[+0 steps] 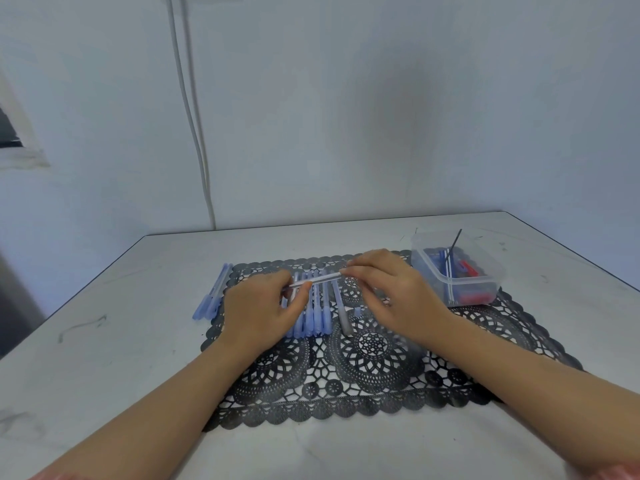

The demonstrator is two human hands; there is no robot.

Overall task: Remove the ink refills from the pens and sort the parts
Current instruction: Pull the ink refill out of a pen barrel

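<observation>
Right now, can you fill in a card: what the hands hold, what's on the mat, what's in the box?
Hands: left hand and right hand pinch one pen by its ends
Mat: black lace mat, row of blue pens, one grey pen
Beside mat: more blue pens on the table, left side
Box: clear box, right side; red and blue parts, thin dark stick poking out

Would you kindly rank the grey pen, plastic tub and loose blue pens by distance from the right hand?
1. Grey pen, just left of the right hand.
2. Plastic tub, to its right.
3. Loose blue pens, far left.
</observation>
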